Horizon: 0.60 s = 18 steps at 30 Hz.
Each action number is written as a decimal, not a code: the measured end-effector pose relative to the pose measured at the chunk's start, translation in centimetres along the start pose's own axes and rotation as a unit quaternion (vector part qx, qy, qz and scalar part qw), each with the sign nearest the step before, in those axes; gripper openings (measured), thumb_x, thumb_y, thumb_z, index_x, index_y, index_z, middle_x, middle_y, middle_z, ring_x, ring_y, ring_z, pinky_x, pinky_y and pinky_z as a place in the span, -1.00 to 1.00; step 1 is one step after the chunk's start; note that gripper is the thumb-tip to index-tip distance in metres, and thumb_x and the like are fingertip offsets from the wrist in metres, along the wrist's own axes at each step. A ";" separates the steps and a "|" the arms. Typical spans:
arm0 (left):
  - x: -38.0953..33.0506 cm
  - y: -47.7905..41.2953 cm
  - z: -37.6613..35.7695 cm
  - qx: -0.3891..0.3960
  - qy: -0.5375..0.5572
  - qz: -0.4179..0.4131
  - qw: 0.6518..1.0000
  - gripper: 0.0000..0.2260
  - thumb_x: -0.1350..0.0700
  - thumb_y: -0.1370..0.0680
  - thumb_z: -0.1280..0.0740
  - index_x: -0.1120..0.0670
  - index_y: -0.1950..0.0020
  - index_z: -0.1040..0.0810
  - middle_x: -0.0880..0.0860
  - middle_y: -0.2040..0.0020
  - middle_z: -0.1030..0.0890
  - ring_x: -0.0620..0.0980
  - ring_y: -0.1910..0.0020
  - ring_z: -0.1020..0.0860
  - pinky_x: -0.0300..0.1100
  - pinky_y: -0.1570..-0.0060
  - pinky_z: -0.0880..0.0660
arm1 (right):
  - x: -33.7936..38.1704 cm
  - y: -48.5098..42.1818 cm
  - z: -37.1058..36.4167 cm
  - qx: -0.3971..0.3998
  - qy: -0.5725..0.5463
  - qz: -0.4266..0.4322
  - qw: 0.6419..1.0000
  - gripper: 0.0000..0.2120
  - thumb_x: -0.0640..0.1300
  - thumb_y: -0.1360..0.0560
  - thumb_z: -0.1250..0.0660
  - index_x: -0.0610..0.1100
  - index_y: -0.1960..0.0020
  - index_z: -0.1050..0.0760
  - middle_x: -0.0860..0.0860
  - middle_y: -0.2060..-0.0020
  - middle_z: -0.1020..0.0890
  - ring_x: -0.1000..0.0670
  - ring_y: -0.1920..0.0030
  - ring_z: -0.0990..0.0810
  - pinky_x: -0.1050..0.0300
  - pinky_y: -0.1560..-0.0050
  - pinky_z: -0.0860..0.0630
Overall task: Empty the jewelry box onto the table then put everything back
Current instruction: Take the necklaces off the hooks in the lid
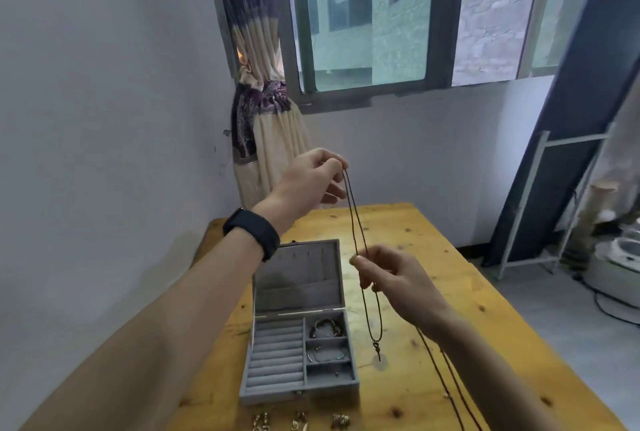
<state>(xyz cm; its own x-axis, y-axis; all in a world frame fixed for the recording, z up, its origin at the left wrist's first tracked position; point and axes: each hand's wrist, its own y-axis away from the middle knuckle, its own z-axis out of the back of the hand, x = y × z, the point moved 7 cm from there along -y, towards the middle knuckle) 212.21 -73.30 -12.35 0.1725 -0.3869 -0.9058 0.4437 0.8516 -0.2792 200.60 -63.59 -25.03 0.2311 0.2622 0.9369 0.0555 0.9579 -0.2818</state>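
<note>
The left hand [311, 177], high, and right hand [398, 280], lower, pinch a thin dark cord necklace [355, 222] with a small dangling pendant [376, 349]. The open grey jewelry box [301, 390] holds bracelets [325, 326].

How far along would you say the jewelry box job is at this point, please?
Midway, though emptying or refilling cannot be told. Three gold pieces lie on the table before the open jewelry box. The left hand and right hand hold a cord necklace aloft. A beaded bracelet and bangle sit in the box.
</note>
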 end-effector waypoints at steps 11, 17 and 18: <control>7.5 -0.7 -7.7 -0.012 -0.062 0.039 0.997 -0.88 0.12 -0.68 -0.14 0.05 -0.05 -0.46 0.02 0.11 -0.59 -0.09 0.30 -0.62 -0.13 0.29 -0.51 | -11.5 12.2 4.4 -0.156 -0.035 -0.162 0.974 -0.81 0.07 -0.60 -0.31 0.04 0.06 -0.65 0.15 0.05 -0.67 0.27 -0.04 -0.58 0.34 0.03 -0.46; 14.4 -1.8 -15.1 -0.038 -0.063 0.081 0.994 -0.89 0.10 -0.68 -0.13 0.01 -0.01 -0.43 0.03 0.10 -0.55 -0.05 0.26 -0.59 -0.09 0.24 -0.52 | -15.7 19.5 8.5 -0.240 -0.011 -0.243 0.940 -0.82 0.06 -0.61 -0.28 0.09 0.04 -0.65 0.19 0.19 -0.68 0.18 0.15 -0.64 0.28 0.17 -0.51; 15.5 -1.9 -16.6 -0.031 -0.074 0.085 0.993 -0.89 0.09 -0.68 -0.13 0.02 -0.03 -0.43 0.04 0.09 -0.56 -0.01 0.23 -0.59 -0.06 0.22 -0.52 | -16.2 20.5 9.3 -0.250 0.018 -0.252 0.935 -0.82 0.08 -0.61 -0.28 0.13 0.04 -0.65 0.24 0.17 -0.67 0.21 0.14 -0.63 0.31 0.17 -0.50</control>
<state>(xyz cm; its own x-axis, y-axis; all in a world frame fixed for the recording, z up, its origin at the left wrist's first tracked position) 199.44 -75.04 -31.13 0.3706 -0.2792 -0.8858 0.3428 0.9275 -0.1490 188.99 -47.09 -44.11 0.0860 -0.2205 0.9716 0.6116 0.7815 0.1232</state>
